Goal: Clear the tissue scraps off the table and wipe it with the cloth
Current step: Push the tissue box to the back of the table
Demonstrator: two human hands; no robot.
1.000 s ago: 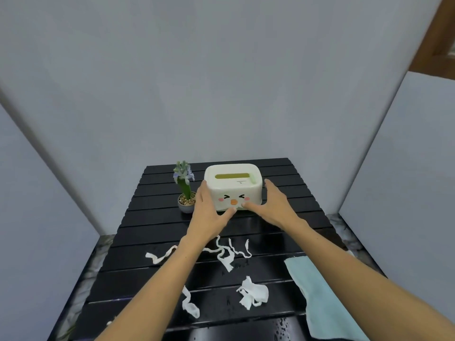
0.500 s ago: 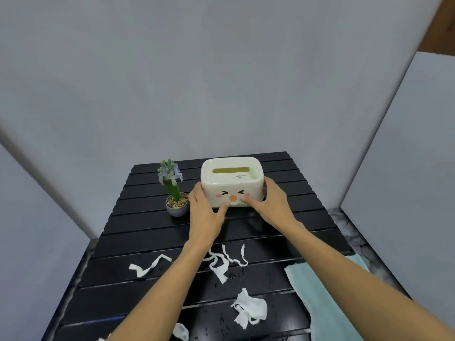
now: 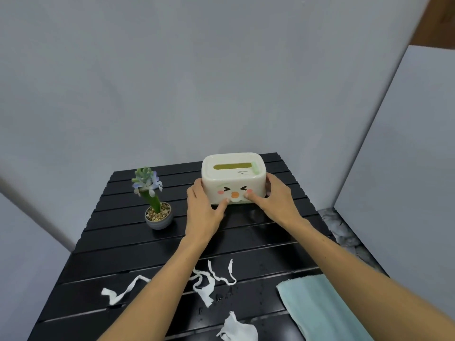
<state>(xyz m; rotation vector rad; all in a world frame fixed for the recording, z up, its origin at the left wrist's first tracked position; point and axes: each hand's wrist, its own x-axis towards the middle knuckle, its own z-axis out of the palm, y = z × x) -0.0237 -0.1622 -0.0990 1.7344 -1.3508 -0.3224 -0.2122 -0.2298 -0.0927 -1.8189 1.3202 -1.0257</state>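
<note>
White tissue box (image 3: 234, 183), upper middle of the frame, is pinched between left hand (image 3: 203, 212) and right hand (image 3: 275, 205). Scraps (image 3: 204, 281) and cloth (image 3: 320, 308) are untouched on the surface (image 3: 123, 242); the box probably needs setting aside first.

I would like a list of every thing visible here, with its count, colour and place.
table: one, black, slatted, centre
tissue box: one, cream, far side, between both hands
plant: one, green in a grey pot, left of the box
scraps: several, white, near side
cloth: one, light blue, near right
panels: grey, around the table
left hand: on the box's left side
right hand: on the box's right side
</note>
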